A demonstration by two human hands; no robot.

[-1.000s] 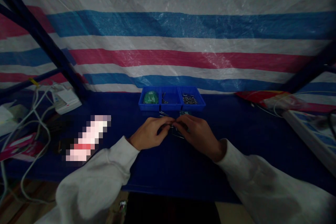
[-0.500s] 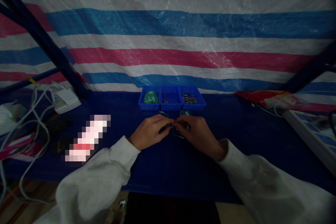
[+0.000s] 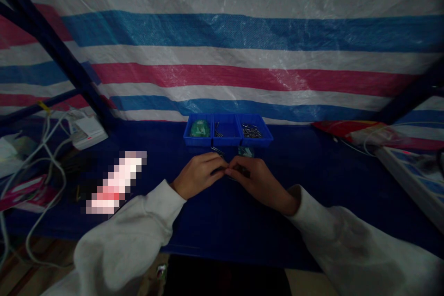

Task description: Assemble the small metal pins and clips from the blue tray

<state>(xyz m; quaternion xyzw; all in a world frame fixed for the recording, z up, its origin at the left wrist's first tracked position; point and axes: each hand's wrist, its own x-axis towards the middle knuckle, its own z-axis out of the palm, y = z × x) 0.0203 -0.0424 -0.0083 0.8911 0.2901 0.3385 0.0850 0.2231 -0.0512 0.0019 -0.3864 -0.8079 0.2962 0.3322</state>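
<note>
My left hand (image 3: 200,175) and my right hand (image 3: 260,179) meet fingertip to fingertip above the dark blue table (image 3: 222,226). Both are pinched closed; whatever sits between the fingertips is too small and hidden to name. Just beyond them stands a blue three-part tray (image 3: 227,141). Its left part holds a green bag (image 3: 200,128), the middle a few small metal pieces (image 3: 218,130), the right a heap of metal pieces (image 3: 251,130). Thin metal pieces (image 3: 218,150) lie behind my left fingers, and a small greenish packet (image 3: 246,151) lies behind my right hand.
White cables (image 3: 26,185), a white box (image 3: 89,132) and a pink package (image 3: 31,194) crowd the left side. A blurred-out object (image 3: 116,182) lies nearer. At right are a red package (image 3: 347,129) and a white-edged box (image 3: 409,180). Striped sheeting (image 3: 225,32) hangs behind.
My right fingertips have shifted slightly left and down against my left ones. The greenish packet shows more, while the thin metal piece below the fingers is now mostly covered.
</note>
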